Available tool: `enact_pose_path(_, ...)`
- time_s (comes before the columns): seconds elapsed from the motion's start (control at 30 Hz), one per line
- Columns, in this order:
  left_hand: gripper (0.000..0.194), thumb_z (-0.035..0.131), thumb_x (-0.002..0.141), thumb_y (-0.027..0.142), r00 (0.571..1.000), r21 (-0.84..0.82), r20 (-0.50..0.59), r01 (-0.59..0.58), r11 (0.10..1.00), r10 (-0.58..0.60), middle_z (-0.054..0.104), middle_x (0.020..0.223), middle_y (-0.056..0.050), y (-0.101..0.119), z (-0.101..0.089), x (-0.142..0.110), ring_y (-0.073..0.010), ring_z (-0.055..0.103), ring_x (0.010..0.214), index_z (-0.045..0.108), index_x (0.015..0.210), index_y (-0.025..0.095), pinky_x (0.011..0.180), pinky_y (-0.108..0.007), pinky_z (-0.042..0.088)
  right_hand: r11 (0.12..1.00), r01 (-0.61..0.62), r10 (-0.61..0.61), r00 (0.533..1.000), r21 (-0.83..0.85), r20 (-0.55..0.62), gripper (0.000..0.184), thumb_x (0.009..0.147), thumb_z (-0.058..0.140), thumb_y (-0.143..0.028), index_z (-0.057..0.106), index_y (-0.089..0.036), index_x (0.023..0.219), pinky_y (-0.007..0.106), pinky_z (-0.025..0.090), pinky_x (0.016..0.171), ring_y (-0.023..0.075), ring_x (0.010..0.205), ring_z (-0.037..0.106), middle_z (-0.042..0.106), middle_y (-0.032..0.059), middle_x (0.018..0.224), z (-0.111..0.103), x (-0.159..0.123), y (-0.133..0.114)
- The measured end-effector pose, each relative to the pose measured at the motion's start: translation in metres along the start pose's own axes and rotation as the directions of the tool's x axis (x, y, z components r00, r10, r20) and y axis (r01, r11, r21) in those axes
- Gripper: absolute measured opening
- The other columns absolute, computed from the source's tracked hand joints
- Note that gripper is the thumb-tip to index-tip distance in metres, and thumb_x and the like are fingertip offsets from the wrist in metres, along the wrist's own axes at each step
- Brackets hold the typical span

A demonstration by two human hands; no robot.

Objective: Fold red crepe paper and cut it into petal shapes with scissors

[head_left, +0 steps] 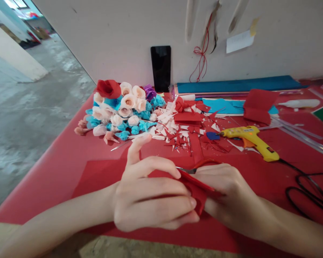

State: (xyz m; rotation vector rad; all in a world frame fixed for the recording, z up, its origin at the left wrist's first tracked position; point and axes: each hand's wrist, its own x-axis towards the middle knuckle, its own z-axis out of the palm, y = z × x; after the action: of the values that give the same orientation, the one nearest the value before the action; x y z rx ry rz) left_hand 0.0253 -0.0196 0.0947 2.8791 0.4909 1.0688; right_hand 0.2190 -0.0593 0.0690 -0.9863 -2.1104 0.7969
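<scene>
My left hand [153, 195] is closed on a small folded piece of red paper [197, 191], fingers pressed along its near side and the index finger bent over the top edge. The thumb sticks up, apart from the paper. From the other side, my right hand [228, 200] grips the same piece, its fingertips partly hidden. Just behind the hands is a pair of scissors [196, 165] with red handles, blade pointing left; whether it touches the right hand I cannot tell. Under both hands lies a large red sheet [97, 179].
Paper flowers [123, 107] in white, blue and red are heaped at the back left, beside white and red scraps [169, 123]. A yellow glue gun [254, 139] with a black cord lies right. A black phone [161, 68] leans on the wall. Blue paper [231, 86] lies behind.
</scene>
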Motion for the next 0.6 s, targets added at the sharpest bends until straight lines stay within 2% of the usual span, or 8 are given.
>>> enact_pose_path(0.03,0.004,0.067,0.073,0.034,0.998,-0.005,-0.033,-0.058,0.998,0.058,0.069,0.063,0.015,-0.001,0.0,0.002,-0.0089,0.062,0.064,0.066,0.075,0.031,0.083,-0.027,0.055,1.0,0.003,-0.003,1.0,-0.008,0.003,0.019,0.067,0.043,0.0,0.042,-0.017,0.058,0.019,0.032,0.046,0.0067,0.045,0.038,0.04,-0.0048,0.051,0.0,0.0,0.0)
enact_pose_path(0.1,0.002,0.067,0.073,0.027,0.995,-0.004,-0.081,-0.053,0.999,0.053,0.068,0.061,0.013,-0.003,0.003,0.004,-0.0092,0.06,0.064,0.067,0.075,0.028,0.093,-0.033,0.049,0.999,0.028,-0.028,1.0,-0.032,-0.005,0.019,0.066,0.043,0.0,0.044,-0.017,0.058,0.02,0.033,0.046,0.0073,0.045,0.039,0.043,-0.0041,0.051,0.001,0.0,0.001)
enact_pose_path(0.2,0.012,0.063,0.076,0.032,0.988,-0.07,-0.116,0.093,0.993,-0.1,0.07,0.079,0.005,-0.005,0.011,0.003,-0.0143,0.058,0.08,0.067,0.085,0.025,0.096,-0.039,0.044,0.993,0.054,-0.058,0.998,-0.1,-0.037,0.019,0.067,0.044,0.0,0.049,-0.016,0.059,0.02,0.033,0.045,0.0086,0.046,0.043,0.049,-0.0023,0.051,0.002,-0.001,0.003)
enact_pose_path(0.27,0.034,0.062,0.075,0.043,0.986,-0.183,-0.045,0.152,0.971,-0.163,0.068,0.095,-0.004,-0.007,0.015,0.003,-0.0185,0.058,0.091,0.063,0.099,0.02,0.093,-0.04,0.044,0.991,0.047,-0.051,0.998,-0.123,-0.037,0.019,0.071,0.047,-0.002,0.053,-0.016,0.059,0.02,0.034,0.047,0.0088,0.047,0.046,0.054,-0.0016,0.052,0.003,-0.002,0.003)
enact_pose_path(0.37,0.058,0.069,0.065,0.05,0.977,-0.362,0.15,0.196,0.912,-0.15,0.066,0.096,-0.007,-0.011,0.016,0.005,-0.0193,0.058,0.091,0.055,0.109,0.014,0.088,-0.037,0.045,0.994,0.027,-0.029,0.999,-0.105,-0.017,0.019,0.074,0.053,-0.005,0.054,-0.015,0.058,0.02,0.034,0.047,0.0074,0.045,0.045,0.054,-0.0026,0.051,0.004,-0.002,0.004)
enact_pose_path(0.4,0.054,0.071,0.065,0.045,0.971,-0.402,0.192,0.209,0.892,-0.141,0.066,0.092,-0.006,-0.012,0.016,0.005,-0.018,0.058,0.088,0.056,0.107,0.014,0.087,-0.035,0.046,0.994,0.019,-0.021,1.0,-0.103,-0.017,0.019,0.074,0.053,-0.006,0.055,-0.015,0.057,0.02,0.033,0.046,0.0073,0.044,0.044,0.053,-0.0026,0.05,0.005,-0.001,0.004)
enact_pose_path(0.5,0.017,0.063,0.074,0.018,0.963,-0.461,0.227,0.235,0.856,-0.142,0.066,0.081,-0.003,-0.015,0.018,0.006,-0.0135,0.058,0.079,0.06,0.09,0.016,0.085,-0.033,0.044,0.991,0.016,-0.019,1.0,-0.135,-0.02,0.023,0.075,0.052,-0.009,0.054,-0.014,0.053,0.021,0.031,0.044,0.0071,0.043,0.039,0.048,-0.0024,0.046,0.005,0.0,0.006)
enact_pose_path(0.6,0.012,0.056,0.074,0.006,0.957,-0.508,0.21,0.282,0.814,-0.2,0.065,0.074,-0.001,-0.017,0.02,0.005,-0.0114,0.057,0.072,0.059,0.078,0.016,0.081,-0.031,0.045,0.985,0.001,-0.007,0.999,-0.171,-0.034,0.026,0.075,0.051,-0.009,0.052,-0.014,0.049,0.021,0.029,0.043,0.0065,0.042,0.033,0.043,-0.0033,0.045,0.001,0.002,0.007)
